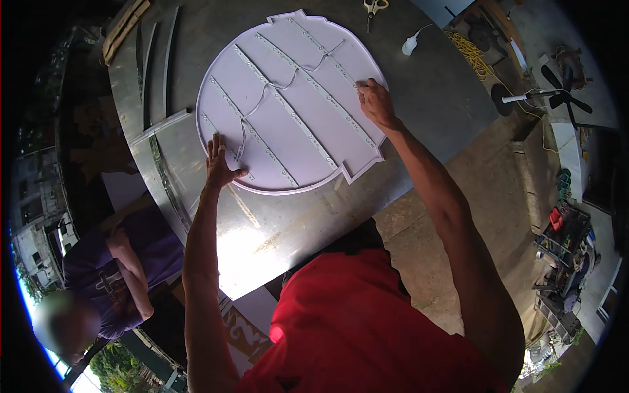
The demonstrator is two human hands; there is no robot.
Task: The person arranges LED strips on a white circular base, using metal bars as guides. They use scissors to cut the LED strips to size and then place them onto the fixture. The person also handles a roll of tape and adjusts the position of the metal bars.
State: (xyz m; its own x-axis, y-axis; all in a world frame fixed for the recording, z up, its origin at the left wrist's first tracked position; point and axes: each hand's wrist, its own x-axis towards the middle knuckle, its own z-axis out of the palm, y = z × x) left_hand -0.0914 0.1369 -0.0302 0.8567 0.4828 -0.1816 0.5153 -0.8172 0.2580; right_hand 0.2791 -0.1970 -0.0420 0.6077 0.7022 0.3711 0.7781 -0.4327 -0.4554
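Note:
A round, pale lilac sign panel (301, 141) with a raised rim and stepped tabs lies flat on a metal table. Several slim LED strips (286, 111) run across it in slanting rows, joined by thin white wires (254, 103). My left hand (223, 165) rests with fingers spread on the panel's lower left rim, beside the end of the leftmost strip and a loose wire end. At the right rim, my right hand (375, 103) has its fingers curled together over the end of the rightmost strip. What lies under those fingertips is hidden.
The metal table (452, 98) carries scissors (373, 8), a white plug-like piece on a cord (409, 45) and metal bars (171, 62). A person in a purple shirt (154, 245) stands at left, arms folded. Yellow cord (469, 54) and a black fan (562, 88) are at right.

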